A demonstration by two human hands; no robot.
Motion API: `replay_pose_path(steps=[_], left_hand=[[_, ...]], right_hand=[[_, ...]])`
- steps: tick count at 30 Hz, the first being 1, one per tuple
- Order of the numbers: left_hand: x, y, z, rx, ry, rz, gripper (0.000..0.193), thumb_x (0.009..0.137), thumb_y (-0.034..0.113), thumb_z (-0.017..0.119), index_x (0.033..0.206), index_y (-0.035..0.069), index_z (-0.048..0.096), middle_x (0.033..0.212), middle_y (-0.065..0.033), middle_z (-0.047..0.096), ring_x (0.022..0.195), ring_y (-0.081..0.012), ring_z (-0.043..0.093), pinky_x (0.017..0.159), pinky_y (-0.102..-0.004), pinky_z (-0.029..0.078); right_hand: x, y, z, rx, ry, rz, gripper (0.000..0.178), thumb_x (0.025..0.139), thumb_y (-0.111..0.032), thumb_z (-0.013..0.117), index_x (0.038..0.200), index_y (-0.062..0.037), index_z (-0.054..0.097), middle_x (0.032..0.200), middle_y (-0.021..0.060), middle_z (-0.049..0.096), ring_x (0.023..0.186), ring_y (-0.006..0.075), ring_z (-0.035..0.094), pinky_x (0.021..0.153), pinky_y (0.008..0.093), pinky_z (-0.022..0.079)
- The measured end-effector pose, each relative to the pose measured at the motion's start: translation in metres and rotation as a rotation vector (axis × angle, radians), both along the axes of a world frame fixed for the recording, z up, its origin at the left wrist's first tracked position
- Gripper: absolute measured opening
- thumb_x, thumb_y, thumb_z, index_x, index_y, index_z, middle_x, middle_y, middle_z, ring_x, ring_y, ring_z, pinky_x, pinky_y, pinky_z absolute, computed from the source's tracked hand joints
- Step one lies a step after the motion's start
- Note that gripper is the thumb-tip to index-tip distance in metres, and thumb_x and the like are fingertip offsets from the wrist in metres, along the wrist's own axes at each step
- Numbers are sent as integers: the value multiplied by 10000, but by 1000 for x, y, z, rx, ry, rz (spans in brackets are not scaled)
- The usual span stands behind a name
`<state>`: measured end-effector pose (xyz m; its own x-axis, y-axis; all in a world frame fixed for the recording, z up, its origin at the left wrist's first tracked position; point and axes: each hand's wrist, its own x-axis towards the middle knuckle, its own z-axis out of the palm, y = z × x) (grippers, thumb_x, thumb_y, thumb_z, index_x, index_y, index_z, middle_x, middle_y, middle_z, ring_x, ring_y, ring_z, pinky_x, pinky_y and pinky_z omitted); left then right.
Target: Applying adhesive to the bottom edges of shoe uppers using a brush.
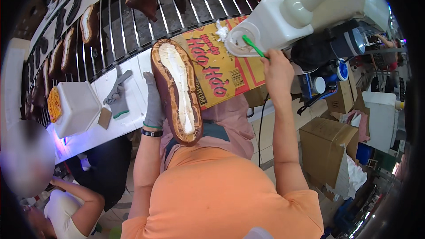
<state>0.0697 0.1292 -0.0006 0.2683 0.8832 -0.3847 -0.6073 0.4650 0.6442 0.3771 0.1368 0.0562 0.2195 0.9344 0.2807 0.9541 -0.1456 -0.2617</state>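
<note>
My left hand (154, 102), in a grey glove, grips the side of a brown leather shoe upper (196, 102). The upper is turned bottom up, its gathered edge folded around a pale insole (177, 77). Bare, my right hand (279, 71) pinches a thin green brush (252, 44), which looks like a toothbrush. The brush's far end is over a white oval dish (232, 49) with whitish residue inside; whether it touches the contents I cannot tell. The dish adjoins a white squarish bottle (283, 26) with a long spout.
Under the shoe lies a yellow-red printed cardboard sheet (241, 77). A crumpled white wad (221, 31) sits beside the dish. Beyond runs a metal roller rack (119, 26) carrying several shoe uppers. At left are a grey glove (117, 95), a white container (77, 108) and a seated person (73, 203).
</note>
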Motion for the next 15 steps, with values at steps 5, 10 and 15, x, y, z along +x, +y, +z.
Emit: replay_pose_path(steps=[5, 10, 15], left_hand=[[-3, 4, -3, -20, -98, -14, 856, 868, 742, 335, 1424, 91, 355, 1316, -118, 542, 1111, -232, 601, 925, -370, 525], [-2, -8, -22, -76, -259, 108, 847, 875, 718, 374, 1440, 89, 331, 1327, -121, 536, 1106, -236, 603, 915, -359, 528], [-12, -36, -46, -159, -425, 5, 902, 844, 750, 392, 1455, 92, 308, 1370, -147, 493, 1123, -284, 592, 908, -425, 534]], right_hand=[[-21, 22, 3, -163, -321, 58, 77, 814, -83, 623, 876, -43, 602, 888, 122, 616, 808, 303, 658, 684, 388, 531], [-26, 30, -2, -228, -477, 78, 104, 784, -49, 611, 886, -42, 599, 923, 118, 612, 792, 288, 668, 675, 362, 551], [10, 28, -13, -108, -217, 224, 142, 831, -142, 633, 843, -1, 631, 812, 133, 658, 739, 256, 672, 588, 359, 512]])
